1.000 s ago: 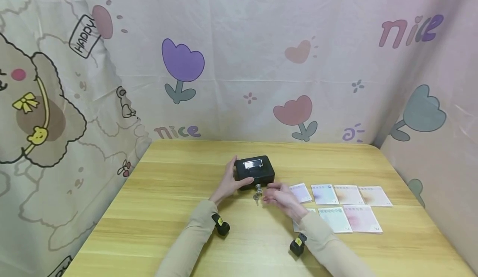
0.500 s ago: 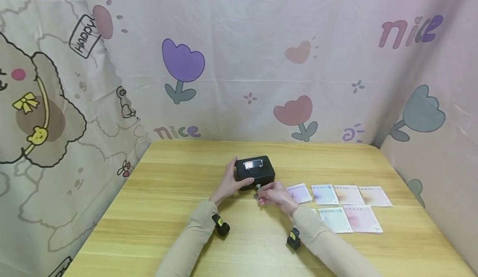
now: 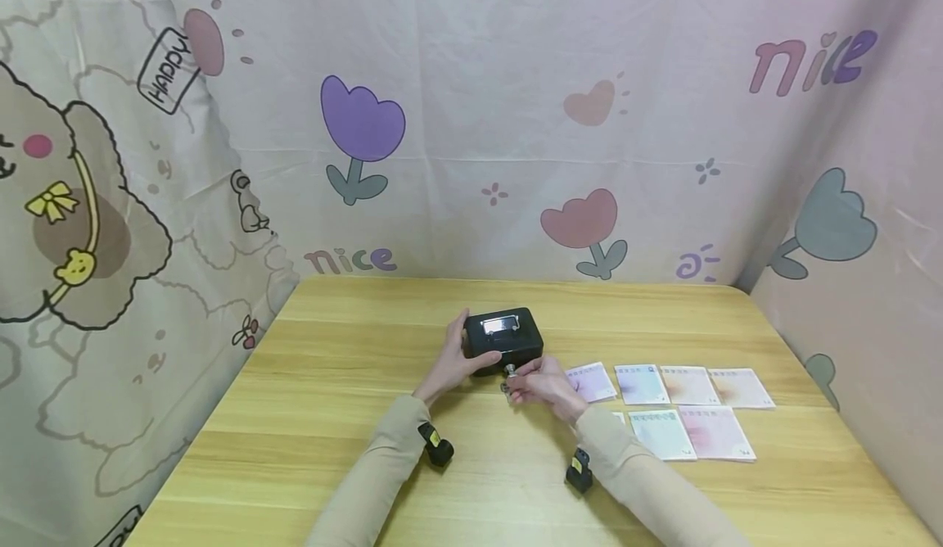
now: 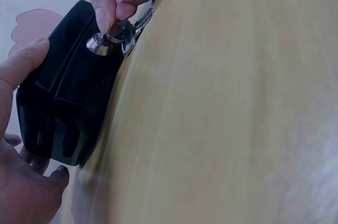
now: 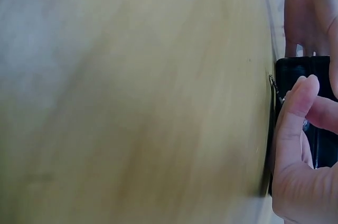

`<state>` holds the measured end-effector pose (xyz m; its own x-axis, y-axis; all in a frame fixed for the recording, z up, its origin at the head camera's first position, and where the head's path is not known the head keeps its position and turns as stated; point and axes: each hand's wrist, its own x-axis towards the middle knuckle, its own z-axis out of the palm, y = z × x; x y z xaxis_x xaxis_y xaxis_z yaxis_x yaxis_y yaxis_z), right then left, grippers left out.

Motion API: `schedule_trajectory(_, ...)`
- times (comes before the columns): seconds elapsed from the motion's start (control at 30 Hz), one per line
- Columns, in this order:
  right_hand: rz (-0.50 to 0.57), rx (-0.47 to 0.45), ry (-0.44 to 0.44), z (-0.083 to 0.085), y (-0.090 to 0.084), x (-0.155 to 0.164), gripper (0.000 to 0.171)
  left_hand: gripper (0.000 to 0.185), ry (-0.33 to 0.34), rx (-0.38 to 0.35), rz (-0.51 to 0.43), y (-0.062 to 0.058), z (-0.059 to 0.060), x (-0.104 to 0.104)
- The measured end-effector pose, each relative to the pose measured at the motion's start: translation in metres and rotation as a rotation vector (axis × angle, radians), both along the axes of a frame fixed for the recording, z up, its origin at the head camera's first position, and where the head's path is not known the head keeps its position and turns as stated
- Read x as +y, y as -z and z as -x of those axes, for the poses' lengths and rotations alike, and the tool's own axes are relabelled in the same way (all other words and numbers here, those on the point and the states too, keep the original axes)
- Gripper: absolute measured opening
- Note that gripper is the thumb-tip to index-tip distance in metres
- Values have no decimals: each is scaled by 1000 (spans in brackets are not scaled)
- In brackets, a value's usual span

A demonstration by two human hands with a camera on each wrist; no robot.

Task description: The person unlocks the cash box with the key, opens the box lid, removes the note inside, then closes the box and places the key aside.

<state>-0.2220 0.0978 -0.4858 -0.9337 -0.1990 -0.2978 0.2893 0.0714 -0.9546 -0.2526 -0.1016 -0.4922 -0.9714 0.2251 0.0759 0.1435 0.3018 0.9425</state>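
Observation:
A small black cash box (image 3: 527, 336) with a silver handle on its lid stands near the middle of the table, lid down. My left hand (image 3: 452, 365) holds its left side, thumb across the front edge and fingers around the far side. A round silver lock (image 4: 97, 47) sits in the box's front, with a key in it. Thumb and finger of my right hand (image 3: 551, 389) pinch the key at the lock. From its key ring (image 4: 115, 36) hangs a spare key (image 4: 140, 24). In the right wrist view, my fingers mostly hide the lock.
Several stacks of pastel banknote-like paper lie in two rows to the right, among them a blue stack (image 3: 642, 385) and a pink stack (image 3: 716, 432). My right forearm partly covers the nearest ones. A printed curtain (image 3: 457, 121) hangs behind the wooden table (image 3: 331, 350).
My right hand has moved slightly left to the lock, and its loosely held fingers have closed on the key. The left hand and the cash box have stayed put.

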Motion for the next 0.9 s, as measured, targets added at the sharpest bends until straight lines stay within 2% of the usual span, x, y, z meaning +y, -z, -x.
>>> schedule_trajectory(0.17,-26,32,26,0,1,-2,18,113,2,2,-2,1,1,0)
schedule_trajectory(0.23,-73,65,35,-1,0,-3,17,113,0,2,1,2,2,1)
schedule_trajectory(0.43,-326,198,24,-3,-4,-6,10,113,-9,2,0,3,2,1)
schedule_trajectory(0.63,-615,405,2,-4,-7,-6,16,113,-15,5,-8,2,2,0)
schedule_trajectory(0.7,-679,448,-3,-4,-7,-6,17,114,-15,6,-11,2,2,0)
schedule_trajectory(0.9,-688,480,-21,-5,-9,-4,14,115,-18,14,7,1,2,1)
